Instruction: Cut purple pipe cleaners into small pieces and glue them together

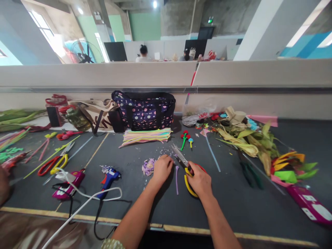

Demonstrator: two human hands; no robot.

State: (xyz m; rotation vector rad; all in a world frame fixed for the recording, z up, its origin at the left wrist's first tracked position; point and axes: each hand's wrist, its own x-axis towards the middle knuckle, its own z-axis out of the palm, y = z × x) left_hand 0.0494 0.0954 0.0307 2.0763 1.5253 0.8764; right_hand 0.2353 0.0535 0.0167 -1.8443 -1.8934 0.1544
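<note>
My right hand [201, 180] grips a pair of scissors [181, 156] with red and yellow handles. Their blades point up and left, slightly parted, close to the fingertips of my left hand [163, 169]. Those left fingers are pinched together; whatever sits between them is too small or hidden to make out. Between my hands a thin purple strip [177, 180] lies on the dark table. Just left of my left hand is a small pile of cut purple pieces [148, 167], with tiny pale scraps scattered beyond it.
A bundle of pastel fuzzy sticks [145, 136] lies before a dotted bag [147, 110]. At left are a blue glue gun [110, 180], a white cable [90, 199], other scissors [54, 162] and a person's hand [3, 185]. Dried husks [249, 147] and pliers [249, 171] lie right.
</note>
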